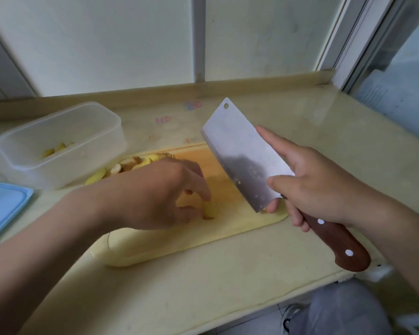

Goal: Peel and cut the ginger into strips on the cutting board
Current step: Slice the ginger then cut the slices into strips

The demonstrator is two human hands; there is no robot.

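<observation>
Head view, hidden and unclear parts first. Ginger piece (209, 210), pale yellow and short, lies on the cutting board (179, 240) near its middle. Only its right end shows, because the fingers of the left hand (160, 189) cover the rest. Motion blur makes it impossible to tell whether any skin is left on it. The left hand is curled downward, and fingertip and thumb pinch the piece against the board. The forearm crosses the board's near left part and hides it.

The right hand (324, 189) grips the cleaver (242, 155) where blade meets handle, so the front of the brown riveted handle is covered. The index finger lies straight along the flat of the blade, the thumb presses the near face, and the other fingers wrap underneath. The blade is tilted, raised over the board's right end, and apart from the ginger. Small yellow flecks cling to it.

Surroundings: a heap of peelings and yellow pieces (131, 163) sits at the board's far left, partly behind the hand. A cloudy plastic box (58, 141) stands just beside it, and a few yellow pieces show dimly through its wall. A blue lid (3, 209) is cut off by the left edge. Faded stickers (163, 119) mark the counter (228, 286). A shoe (288, 315) shows below the counter's edge.
</observation>
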